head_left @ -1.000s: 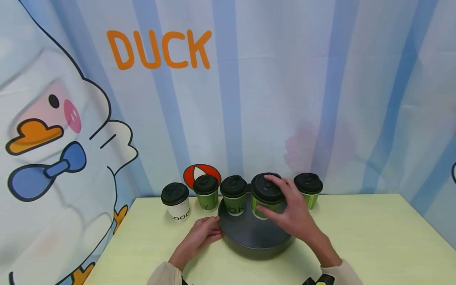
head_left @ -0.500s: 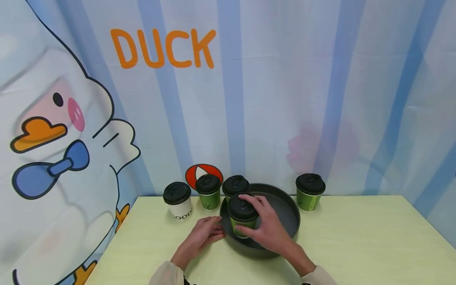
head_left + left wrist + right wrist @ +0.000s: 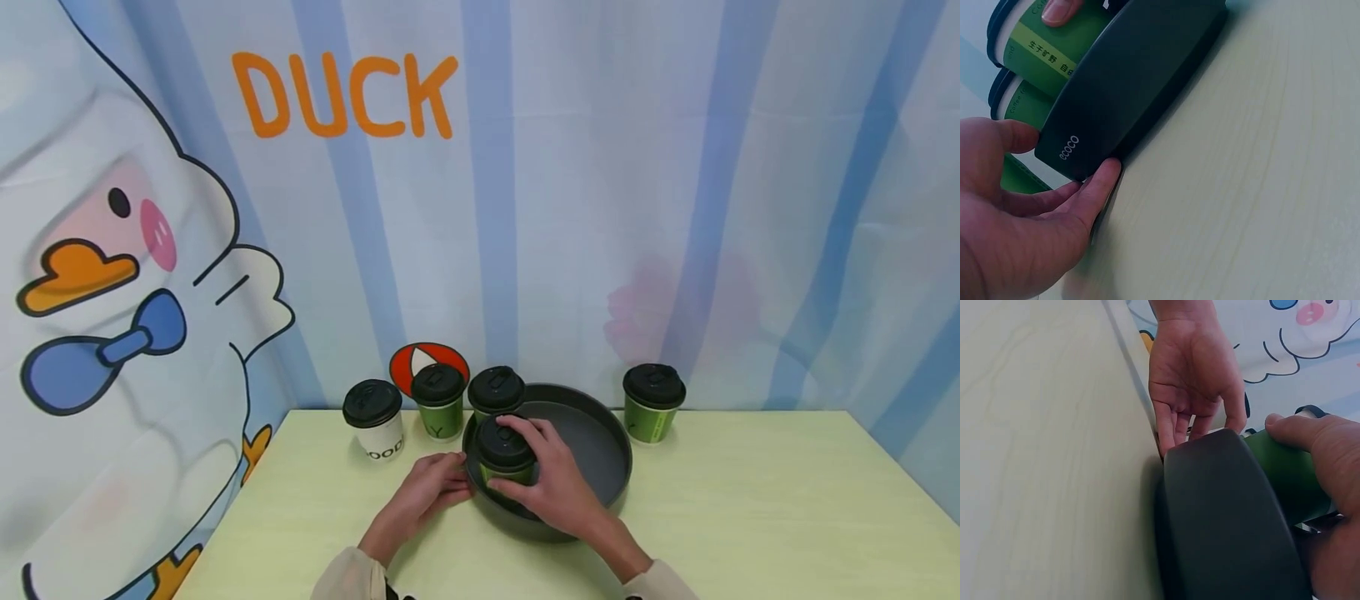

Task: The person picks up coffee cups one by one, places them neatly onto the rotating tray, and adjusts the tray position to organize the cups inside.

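Note:
My right hand [image 3: 555, 483] grips a green paper coffee cup [image 3: 504, 446] by its side and black lid. This cup stands or hovers inside a round dark grey pan [image 3: 596, 446], near its front left; whether its base touches the pan is hidden. Behind it in the pan is another green coffee cup [image 3: 497, 388], partly covered. My left hand [image 3: 427, 496] holds the pan's left side. In the left wrist view its thumb is at the rim of the pan [image 3: 1129, 81] and its fingers are low against the wall, under "ecoco" lettering.
On the pale wooden table [image 3: 765, 492] a white lidded cup [image 3: 373, 421] and a green lidded cup [image 3: 439, 402] stand left of the pan. Another green lidded cup [image 3: 653, 402] stands behind it to the right. A printed duck curtain [image 3: 570, 208] hangs along the back.
My right hand has carried its coffee cup from the pan's right rear to the front left, in front of the other cup. The left hand has stayed at the pan's side.

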The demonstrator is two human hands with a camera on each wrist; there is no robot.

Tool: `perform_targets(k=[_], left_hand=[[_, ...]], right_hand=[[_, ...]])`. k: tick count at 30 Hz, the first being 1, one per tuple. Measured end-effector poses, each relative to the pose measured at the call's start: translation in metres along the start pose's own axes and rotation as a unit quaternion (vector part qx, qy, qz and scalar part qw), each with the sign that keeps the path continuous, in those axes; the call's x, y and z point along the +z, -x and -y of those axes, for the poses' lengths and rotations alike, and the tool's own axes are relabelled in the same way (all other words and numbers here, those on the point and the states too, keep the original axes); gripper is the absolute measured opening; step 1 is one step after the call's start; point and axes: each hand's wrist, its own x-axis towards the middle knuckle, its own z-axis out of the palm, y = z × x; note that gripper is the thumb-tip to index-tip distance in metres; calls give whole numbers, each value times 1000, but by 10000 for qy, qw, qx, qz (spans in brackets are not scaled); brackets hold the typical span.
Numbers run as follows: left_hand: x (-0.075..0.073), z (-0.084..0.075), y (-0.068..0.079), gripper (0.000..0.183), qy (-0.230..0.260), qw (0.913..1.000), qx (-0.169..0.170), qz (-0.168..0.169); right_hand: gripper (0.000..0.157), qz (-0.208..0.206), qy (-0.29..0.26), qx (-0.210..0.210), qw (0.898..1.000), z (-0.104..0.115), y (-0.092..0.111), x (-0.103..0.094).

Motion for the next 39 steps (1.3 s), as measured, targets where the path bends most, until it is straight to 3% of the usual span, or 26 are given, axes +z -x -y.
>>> perform_targets(k=[16, 24, 28, 31, 33, 36, 38, 39], left_hand=[[1, 2, -3, 59, -60, 10000, 8, -1], [0, 0, -4, 60, -128, 9999, -19, -25], [0, 1, -2, 60, -106, 9999, -14, -14], [1, 2, -1, 61, -68, 10000, -32, -54], [1, 3, -1, 61, -54, 9999, -57, -100], [2, 4, -1, 61, -57, 9999, -45, -153], [2, 4, -1, 61, -56, 9998, -48, -160], [2, 3, -1, 61, -52, 9999, -52, -156]], right_hand=[[78, 2, -50, 64, 10000, -3, -4, 8], [81, 192, -58, 104, 9997, -4, -4, 9], [94, 409, -72, 167, 9990, -3, -4, 0], [99, 319, 5, 284, 9991, -1, -6, -18], [85, 99, 212, 305, 9993, -1, -7, -36], [49, -146, 717, 396, 9965, -7, -7, -68], [30, -23, 1114, 618, 9918, -14, -4, -91], [28, 118, 1282, 850, 9880, -18, -2, -102]])
